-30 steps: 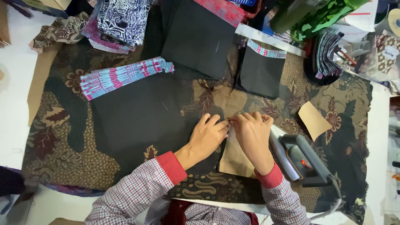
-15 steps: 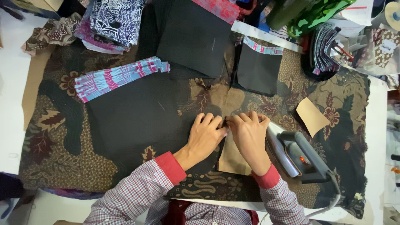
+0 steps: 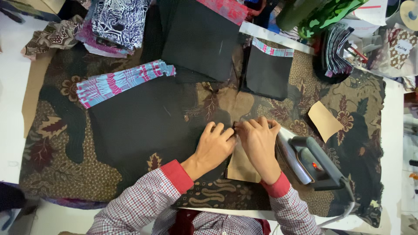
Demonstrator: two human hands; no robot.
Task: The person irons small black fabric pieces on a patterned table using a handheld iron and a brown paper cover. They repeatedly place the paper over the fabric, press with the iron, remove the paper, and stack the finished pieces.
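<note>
My left hand [image 3: 214, 146] and my right hand [image 3: 259, 141] lie side by side, fingers pressed down on the top edge of a brown paper template [image 3: 243, 164]. The template rests on black fabric, of which only a thin edge shows at my fingertips. A large black fabric piece [image 3: 143, 124] with a pink and blue striped band [image 3: 122, 82] spreads to the left. Just right of my right hand an electric iron [image 3: 311, 163] lies on the patterned brown cloth [image 3: 348, 126].
A finished black pocket piece with a striped top [image 3: 267, 72] lies beyond my hands. More black fabric [image 3: 198, 39] and folded printed cloths [image 3: 115, 21] sit at the back. A small brown paper piece [image 3: 324, 121] lies right. Clutter fills the back right corner.
Both hands have stayed on the template, with the fingers shifting slightly along its top edge. The view has shifted a little.
</note>
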